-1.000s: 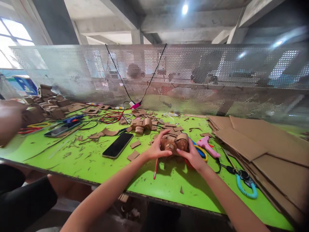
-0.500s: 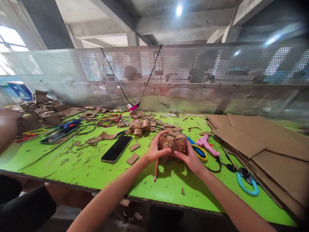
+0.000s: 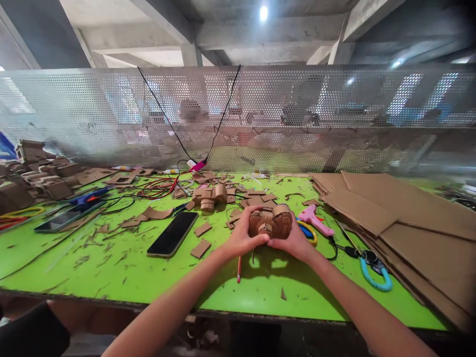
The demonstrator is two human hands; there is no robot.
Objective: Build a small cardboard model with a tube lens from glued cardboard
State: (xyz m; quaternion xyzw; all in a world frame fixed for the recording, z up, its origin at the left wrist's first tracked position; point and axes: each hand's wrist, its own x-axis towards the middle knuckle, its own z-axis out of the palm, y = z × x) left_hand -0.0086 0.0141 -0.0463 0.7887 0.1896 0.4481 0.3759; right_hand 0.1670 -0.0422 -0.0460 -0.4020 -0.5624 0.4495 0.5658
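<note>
A small brown cardboard model (image 3: 271,221) made of rolled and glued pieces is held just above the green table (image 3: 111,270). My left hand (image 3: 241,238) grips its left side, thumb pressed against the front. My right hand (image 3: 293,242) cups it from below and from the right. A red pencil (image 3: 238,268) lies on the table under my left wrist. A pink glue gun (image 3: 314,220) lies just right of my hands, beside yellow and blue tool handles (image 3: 308,231).
A black phone (image 3: 172,234) lies left of my hands among cardboard scraps. A second cardboard model (image 3: 208,197) sits further back. Flat cardboard sheets (image 3: 405,223) are stacked at right, a teal coiled cord (image 3: 375,277) beside them. A perforated metal screen (image 3: 238,114) closes the far edge.
Both hands have closed in tighter on the cardboard model and lifted it slightly. The view has swung right, so the other person's arm at the far left has dropped out of sight.
</note>
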